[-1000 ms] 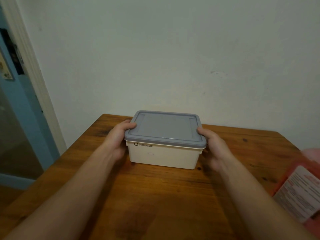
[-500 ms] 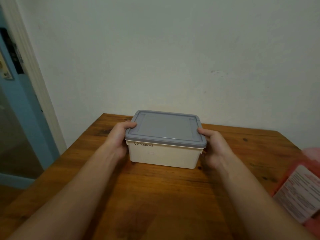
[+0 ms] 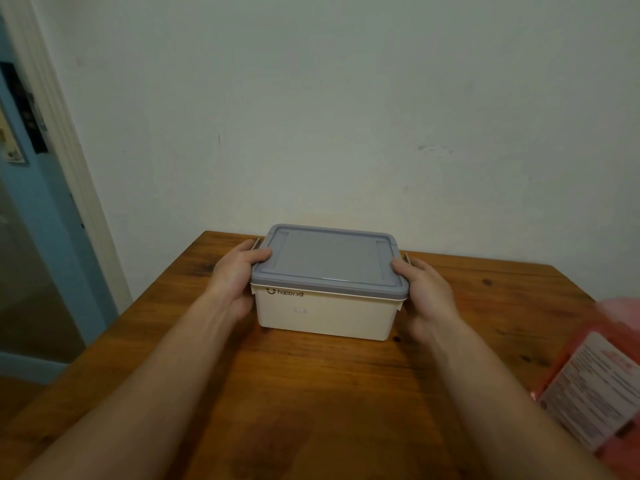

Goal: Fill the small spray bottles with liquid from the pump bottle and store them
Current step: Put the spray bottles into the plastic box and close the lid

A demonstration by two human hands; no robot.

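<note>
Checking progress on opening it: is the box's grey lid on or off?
On. The grey lid sits flat on the white box, covering its rim. The left hand and right hand grip its ends, thumbs on top.

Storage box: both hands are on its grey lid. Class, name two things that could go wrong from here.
1. The left hand and right hand both grip the grey lid, so nothing steadies the white box. If the lid sticks, the box may lift and drop, jolting its hidden contents.
2. The orange bottle sits close by the right forearm; a swinging elbow might knock it over.
</note>
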